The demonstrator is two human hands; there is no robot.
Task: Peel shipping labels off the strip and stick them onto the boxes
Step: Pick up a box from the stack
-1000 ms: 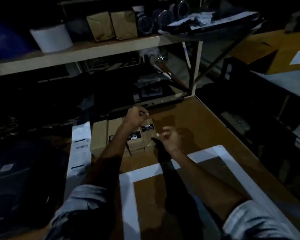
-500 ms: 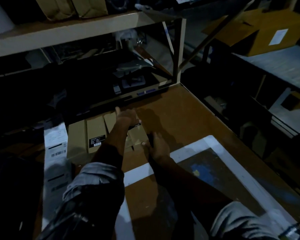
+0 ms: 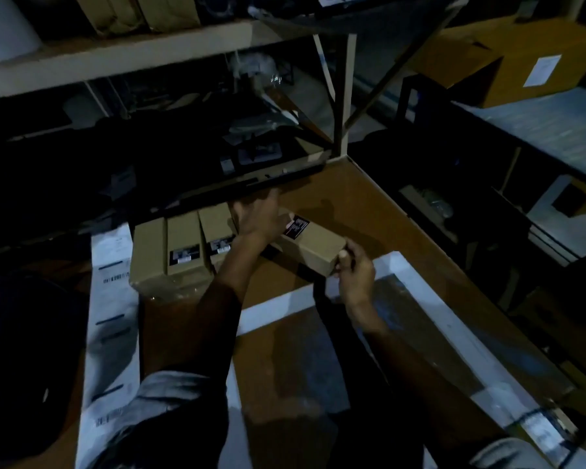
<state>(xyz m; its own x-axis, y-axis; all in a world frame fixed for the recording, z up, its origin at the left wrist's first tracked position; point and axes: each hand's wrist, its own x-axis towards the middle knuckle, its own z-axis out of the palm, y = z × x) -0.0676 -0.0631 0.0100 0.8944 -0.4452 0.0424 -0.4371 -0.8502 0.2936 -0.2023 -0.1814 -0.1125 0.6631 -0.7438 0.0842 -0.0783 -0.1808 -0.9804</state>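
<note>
Am seeing left hand (image 3: 261,220) gripping far end of long brown cardboard box (image 3: 313,243), right hand (image 3: 354,270) pinching near end, box tilted beside row of matching boxes (image 3: 183,247).

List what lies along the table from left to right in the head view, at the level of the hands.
Strip of shipping labels → row of upright boxes → left hand on the box being pulled out → right hand at that box's near end → bare brown table.
</note>
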